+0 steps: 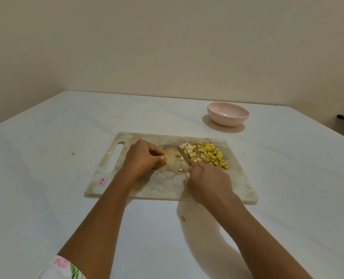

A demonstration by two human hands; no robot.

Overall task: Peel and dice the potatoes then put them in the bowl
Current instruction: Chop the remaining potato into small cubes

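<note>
Closest to the person is a white sleeve with pink and green flowers point(66, 267), low on the left. Two bare arms reach out over the smooth white table point(46, 198). One tiny yellow potato bit point(183, 218) lies alone on the table, just in front of the pale marble-look cutting board with a handle slot point(161, 188). On the board, the right hand point(209, 180) is curled tight round the red handle of a small knife with a thin silver blade point(183, 155). The blade points away and to the left, and it lies against the near edge of the cut bits. The left hand point(141, 156) has its fingers bent and pinches the last yellow chunk of potato point(163, 161), holding it down on the board. To the right of the knife sits a heap of small yellow and white potato cubes point(207, 155). It looks like most of the cutting is done, and no skin shows on the chunk. The chunk in the left hand is not yet cut up. Farther back and to the right stands the round pale pink bowl point(227, 121), well apart from the board. No potato shows inside it, so all the cubes must still go in.
</note>
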